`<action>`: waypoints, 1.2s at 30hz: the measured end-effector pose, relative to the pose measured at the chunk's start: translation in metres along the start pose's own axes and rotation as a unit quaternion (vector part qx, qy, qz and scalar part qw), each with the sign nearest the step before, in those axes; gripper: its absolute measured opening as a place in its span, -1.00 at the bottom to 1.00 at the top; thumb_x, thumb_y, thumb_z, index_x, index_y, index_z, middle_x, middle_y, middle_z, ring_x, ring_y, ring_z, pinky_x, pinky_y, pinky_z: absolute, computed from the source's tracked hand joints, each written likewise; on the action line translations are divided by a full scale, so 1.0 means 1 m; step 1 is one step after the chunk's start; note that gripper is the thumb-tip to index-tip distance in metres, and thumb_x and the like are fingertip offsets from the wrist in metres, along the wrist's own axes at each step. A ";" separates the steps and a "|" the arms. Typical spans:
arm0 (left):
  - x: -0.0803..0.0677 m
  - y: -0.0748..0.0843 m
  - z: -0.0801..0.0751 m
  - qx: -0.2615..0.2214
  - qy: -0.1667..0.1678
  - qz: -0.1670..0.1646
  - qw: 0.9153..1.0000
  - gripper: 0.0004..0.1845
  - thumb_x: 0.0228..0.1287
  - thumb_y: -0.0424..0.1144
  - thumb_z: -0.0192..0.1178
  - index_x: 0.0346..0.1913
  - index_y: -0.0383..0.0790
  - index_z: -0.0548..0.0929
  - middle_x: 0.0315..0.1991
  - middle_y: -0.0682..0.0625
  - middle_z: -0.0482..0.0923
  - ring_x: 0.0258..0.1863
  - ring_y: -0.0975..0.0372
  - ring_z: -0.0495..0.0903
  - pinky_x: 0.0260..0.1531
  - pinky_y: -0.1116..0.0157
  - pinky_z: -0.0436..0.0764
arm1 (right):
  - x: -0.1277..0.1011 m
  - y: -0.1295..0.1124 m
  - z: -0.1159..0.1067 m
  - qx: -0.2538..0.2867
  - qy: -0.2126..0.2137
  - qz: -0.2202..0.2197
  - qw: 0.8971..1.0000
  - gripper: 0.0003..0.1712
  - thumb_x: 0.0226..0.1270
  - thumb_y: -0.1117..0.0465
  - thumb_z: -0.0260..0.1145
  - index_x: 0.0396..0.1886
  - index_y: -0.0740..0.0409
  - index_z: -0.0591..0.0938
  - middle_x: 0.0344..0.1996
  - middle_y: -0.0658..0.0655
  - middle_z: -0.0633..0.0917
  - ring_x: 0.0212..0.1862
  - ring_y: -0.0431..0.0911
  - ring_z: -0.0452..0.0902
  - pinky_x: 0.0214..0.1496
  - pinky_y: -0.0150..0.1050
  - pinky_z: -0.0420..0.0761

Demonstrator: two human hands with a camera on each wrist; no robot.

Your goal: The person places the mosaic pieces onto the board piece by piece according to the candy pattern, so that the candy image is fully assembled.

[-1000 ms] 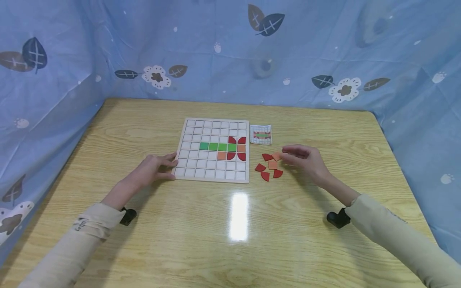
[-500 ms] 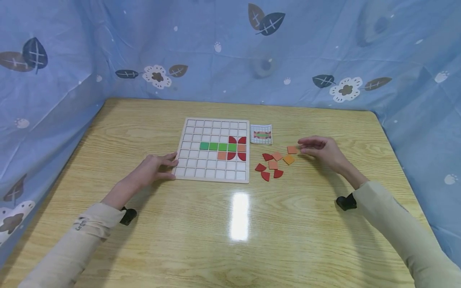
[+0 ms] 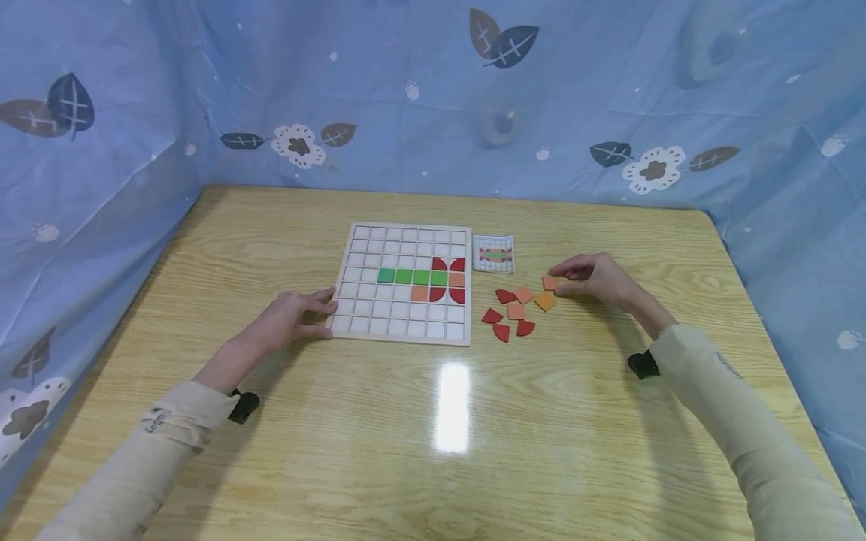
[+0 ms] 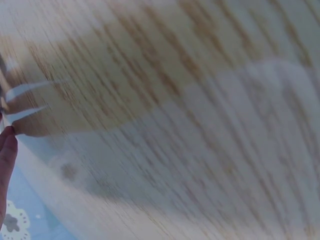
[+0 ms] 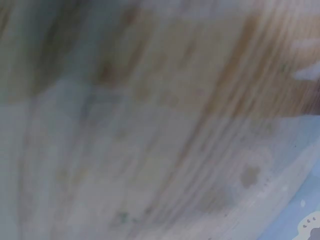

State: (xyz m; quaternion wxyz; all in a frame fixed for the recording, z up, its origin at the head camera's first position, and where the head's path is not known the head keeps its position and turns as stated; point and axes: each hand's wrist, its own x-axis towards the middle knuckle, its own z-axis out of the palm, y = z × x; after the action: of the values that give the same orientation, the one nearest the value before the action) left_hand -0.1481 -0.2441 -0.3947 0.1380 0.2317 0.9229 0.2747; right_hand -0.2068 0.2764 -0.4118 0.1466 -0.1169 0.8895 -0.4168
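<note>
The right hand (image 3: 595, 276) pinched an orange square tile (image 3: 550, 282) on the table (image 3: 379, 421), right of the loose red and orange pieces (image 3: 516, 311). The left hand (image 3: 287, 319), fingers relaxed, rested against the grid board (image 3: 404, 284) at its near-left corner. Only the head view showed these; both wrist views were blurred woodgrain. A pattern card (image 3: 494, 253) lay beside the board.

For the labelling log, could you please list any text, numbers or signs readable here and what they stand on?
Left sleeve: a small dark print near the cuff, too small to read.
Pattern card beside the grid board: a coloured picture, no letters legible.
Wrist views: blurred, no text.
</note>
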 end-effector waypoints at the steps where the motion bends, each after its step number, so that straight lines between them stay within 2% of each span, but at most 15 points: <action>1: 0.000 -0.001 0.000 0.001 -0.001 0.000 1.000 -0.44 0.05 -0.32 0.40 0.14 -0.47 0.52 0.34 -0.31 0.22 0.31 -0.18 0.22 0.23 -0.07 0.32 | 0.000 0.000 0.001 -0.007 0.001 -0.008 1.000 -0.55 0.17 0.19 0.45 0.03 0.31 0.65 -0.02 0.30 0.66 -0.21 -0.28 0.54 -0.22 -0.52 0.54; 5: -0.002 -0.002 0.001 -0.002 -0.002 -0.007 1.000 -0.43 0.06 -0.32 0.40 0.15 -0.46 0.51 0.35 -0.28 0.21 0.32 -0.17 0.20 0.25 -0.06 0.30 | 0.001 0.000 0.002 -0.019 0.004 -0.024 1.000 -0.63 0.20 0.24 0.42 -0.03 0.34 0.67 -0.05 0.33 0.66 -0.22 -0.31 0.55 -0.22 -0.53 0.54; 12: -0.003 -0.001 0.001 -0.003 -0.002 -0.008 1.000 -0.43 0.05 -0.34 0.40 0.15 -0.47 0.51 0.35 -0.29 0.21 0.32 -0.18 0.20 0.24 -0.07 0.30 | 0.000 -0.001 -0.001 -0.018 0.008 -0.013 1.000 -0.61 0.25 0.22 0.39 0.02 0.32 0.64 -0.10 0.32 0.67 -0.27 -0.25 0.58 -0.31 -0.43 0.58; 16: -0.004 0.000 0.001 -0.003 -0.002 -0.007 1.000 -0.43 0.05 -0.34 0.40 0.15 -0.48 0.50 0.35 -0.29 0.21 0.32 -0.18 0.19 0.24 -0.07 0.30 | -0.004 -0.003 -0.007 -0.024 0.004 -0.003 1.000 -0.60 0.26 0.20 0.38 0.05 0.31 0.64 -0.03 0.32 0.65 -0.19 -0.30 0.59 -0.26 -0.44 0.60; 24: -0.004 0.001 0.000 -0.004 -0.005 -0.012 1.000 -0.42 0.07 -0.33 0.39 0.17 -0.47 0.49 0.36 -0.28 0.19 0.33 -0.17 0.17 0.25 -0.08 0.29 | -0.017 -0.012 -0.016 0.027 -0.007 -0.005 1.000 -0.55 0.29 0.21 0.35 0.11 0.34 0.59 0.04 0.33 0.62 -0.12 -0.33 0.60 -0.11 -0.47 0.59; 30: -0.004 0.002 -0.001 -0.004 -0.005 -0.010 1.000 -0.42 0.07 -0.33 0.39 0.17 -0.46 0.49 0.37 -0.28 0.19 0.33 -0.17 0.18 0.24 -0.07 0.31 | -0.024 -0.013 -0.012 0.077 0.007 -0.015 0.997 -0.56 0.29 0.23 0.35 0.11 0.36 0.58 -0.06 0.17 0.68 -0.13 -0.18 0.65 -0.10 -0.37 0.63; 36: -0.002 0.001 0.000 0.003 0.002 0.001 1.000 -0.42 0.04 -0.32 0.41 0.14 -0.47 0.51 0.34 -0.29 0.22 0.31 -0.18 0.21 0.22 -0.07 0.34 | -0.029 -0.009 -0.006 0.119 0.020 -0.020 0.992 -0.56 0.26 0.24 0.37 0.07 0.40 0.59 -0.19 -0.08 0.73 -0.17 -0.25 0.66 -0.13 -0.39 0.63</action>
State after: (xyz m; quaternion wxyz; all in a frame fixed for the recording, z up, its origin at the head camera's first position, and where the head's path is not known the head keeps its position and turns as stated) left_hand -0.1459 -0.2448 -0.3942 0.1349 0.2325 0.9239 0.2725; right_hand -0.1813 0.2844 -0.3966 0.1338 -0.1078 0.8336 -0.5250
